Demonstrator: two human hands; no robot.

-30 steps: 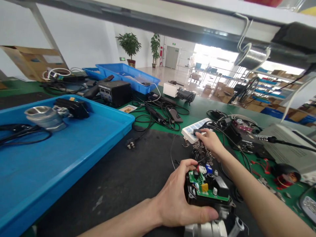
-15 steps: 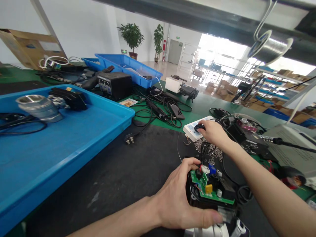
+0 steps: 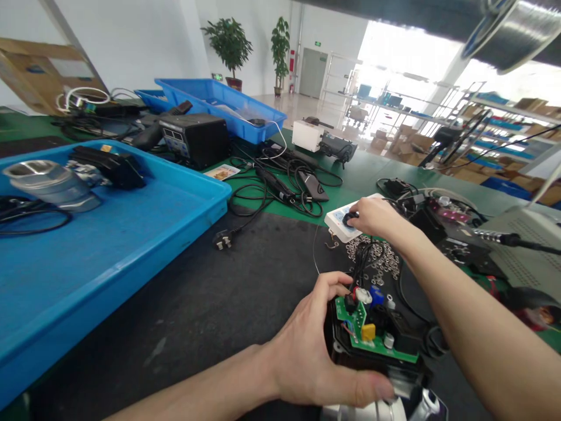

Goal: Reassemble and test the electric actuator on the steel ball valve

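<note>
My left hand (image 3: 315, 345) is wrapped round a black housing (image 3: 339, 351) near the bottom of the view. In its open top sits a green circuit board (image 3: 385, 349) with yellow, blue and white parts. Silvery metal (image 3: 381, 411) shows beneath the housing. Farther off, my right hand (image 3: 372, 217) is closed on a black plug (image 3: 349, 218) at the white power strip (image 3: 338, 228). How deep the plug sits in a socket is hidden by the fingers. Black cables (image 3: 362, 260) run from the housing past a scatter of small metal nuts or rings (image 3: 383, 257).
A blue tray (image 3: 175, 234) with metal fittings stands at left. A loose plug (image 3: 223, 238) lies on the black mat (image 3: 245, 280). Behind are a black control box (image 3: 197, 140), tangled cords and a blue bin (image 3: 263, 131). A wire spool (image 3: 517, 35) hangs at upper right.
The camera view has shifted slightly, so the surroundings appear a little lower-right to upper-left displaced. Both hands keep their holds, the right still at the power strip.
</note>
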